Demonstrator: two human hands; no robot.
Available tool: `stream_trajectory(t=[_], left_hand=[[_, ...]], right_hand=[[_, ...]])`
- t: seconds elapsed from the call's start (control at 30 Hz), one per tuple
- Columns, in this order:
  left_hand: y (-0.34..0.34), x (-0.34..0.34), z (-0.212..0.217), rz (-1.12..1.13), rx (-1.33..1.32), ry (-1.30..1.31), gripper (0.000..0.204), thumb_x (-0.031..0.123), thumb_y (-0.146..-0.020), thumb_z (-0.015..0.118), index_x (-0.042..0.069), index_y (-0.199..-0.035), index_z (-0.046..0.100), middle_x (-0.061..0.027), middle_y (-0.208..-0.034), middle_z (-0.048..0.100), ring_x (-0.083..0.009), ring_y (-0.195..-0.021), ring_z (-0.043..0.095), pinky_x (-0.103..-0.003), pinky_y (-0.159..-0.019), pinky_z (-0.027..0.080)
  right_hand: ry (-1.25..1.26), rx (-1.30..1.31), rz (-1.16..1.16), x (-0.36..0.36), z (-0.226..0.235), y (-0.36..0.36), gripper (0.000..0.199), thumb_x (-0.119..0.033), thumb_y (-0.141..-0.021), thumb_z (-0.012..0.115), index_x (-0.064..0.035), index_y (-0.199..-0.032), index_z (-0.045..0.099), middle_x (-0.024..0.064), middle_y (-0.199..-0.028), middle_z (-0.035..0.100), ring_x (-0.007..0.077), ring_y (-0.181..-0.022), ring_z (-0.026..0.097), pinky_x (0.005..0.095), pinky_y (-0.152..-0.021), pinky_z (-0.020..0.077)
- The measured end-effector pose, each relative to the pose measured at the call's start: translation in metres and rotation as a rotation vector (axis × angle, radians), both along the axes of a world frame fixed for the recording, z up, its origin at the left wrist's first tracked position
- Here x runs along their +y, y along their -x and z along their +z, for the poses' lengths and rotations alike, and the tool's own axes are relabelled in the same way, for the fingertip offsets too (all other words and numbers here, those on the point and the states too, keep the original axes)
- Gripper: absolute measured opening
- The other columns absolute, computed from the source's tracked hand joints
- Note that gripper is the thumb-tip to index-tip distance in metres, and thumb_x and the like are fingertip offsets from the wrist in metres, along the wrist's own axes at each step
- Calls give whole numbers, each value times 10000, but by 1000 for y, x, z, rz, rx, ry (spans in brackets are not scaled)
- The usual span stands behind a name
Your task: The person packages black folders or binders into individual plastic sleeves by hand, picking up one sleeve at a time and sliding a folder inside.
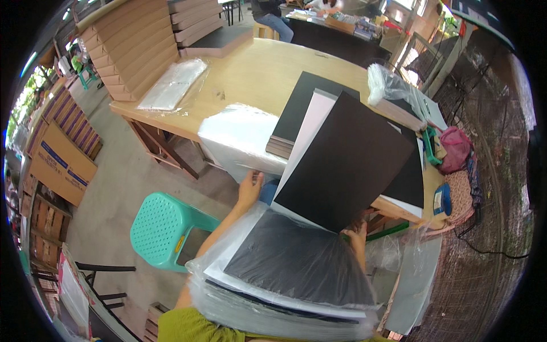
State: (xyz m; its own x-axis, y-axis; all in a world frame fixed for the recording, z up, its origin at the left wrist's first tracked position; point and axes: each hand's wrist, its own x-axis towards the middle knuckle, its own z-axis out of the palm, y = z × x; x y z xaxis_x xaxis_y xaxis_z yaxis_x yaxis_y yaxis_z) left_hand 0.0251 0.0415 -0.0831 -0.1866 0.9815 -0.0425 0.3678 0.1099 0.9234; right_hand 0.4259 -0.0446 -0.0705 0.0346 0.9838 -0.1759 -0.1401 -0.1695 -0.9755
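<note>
My left hand (249,188) is closed at the lower edge of a stack of clear plastic sleeves (236,128), which drapes over the table's front edge. Its fingers seem to pinch a sleeve there. At the lower corner of a large black board (345,162), my right hand (356,235) grips with curled fingers, partly hidden by it. The board leans tilted over a white sheet (312,122) and a stack of black boards (310,102). Across my lap lies a pile of plastic-wrapped black and white sheets (296,259).
The wooden table (250,77) holds tall stacks of brown boards (131,51) and a packet of plastic sleeves (174,84). A green stool (162,228) stands at my left. Plastic-wrapped material (393,97), a pink bag (454,149) and a blue tape roll (442,198) are at right.
</note>
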Motion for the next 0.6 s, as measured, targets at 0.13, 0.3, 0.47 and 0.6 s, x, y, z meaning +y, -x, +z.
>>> stream_trajectory(t=[0.13,0.3,0.47,0.6], left_hand=[[11,-11,-23,-427,-118,-73,684,483,-941,470,-22,-1378,324,-222,-1308,499,-281,-1111,561,-375,-921,428],[-13,-16,20,-490,35,93,386,309,-875,608,77,-1183,612,-196,-1325,493,-356,-1242,449,-378,-1008,376],[10,-30,-20,-343,412,-79,330,332,-862,607,112,-1101,667,-175,-1268,547,-339,-1159,530,-397,-955,424],[17,-7,100,-254,437,264,308,339,-853,603,103,-1030,692,-186,-1134,613,-327,-1009,603,-403,-850,472]], right_hand=[[-68,141,-80,1,64,82,660,-185,-840,647,-39,-1393,318,130,-1251,496,210,-1121,490,296,-919,404],[-60,-48,6,13,7,40,621,-88,-843,633,-9,-1377,327,127,-1310,472,238,-1178,463,331,-978,364],[74,-188,209,27,2,46,599,2,-787,655,28,-1323,390,129,-1260,516,236,-1179,465,333,-1013,328],[62,-1068,413,10,42,-49,560,-251,-725,757,40,-1157,553,206,-1053,638,314,-976,638,389,-808,497]])
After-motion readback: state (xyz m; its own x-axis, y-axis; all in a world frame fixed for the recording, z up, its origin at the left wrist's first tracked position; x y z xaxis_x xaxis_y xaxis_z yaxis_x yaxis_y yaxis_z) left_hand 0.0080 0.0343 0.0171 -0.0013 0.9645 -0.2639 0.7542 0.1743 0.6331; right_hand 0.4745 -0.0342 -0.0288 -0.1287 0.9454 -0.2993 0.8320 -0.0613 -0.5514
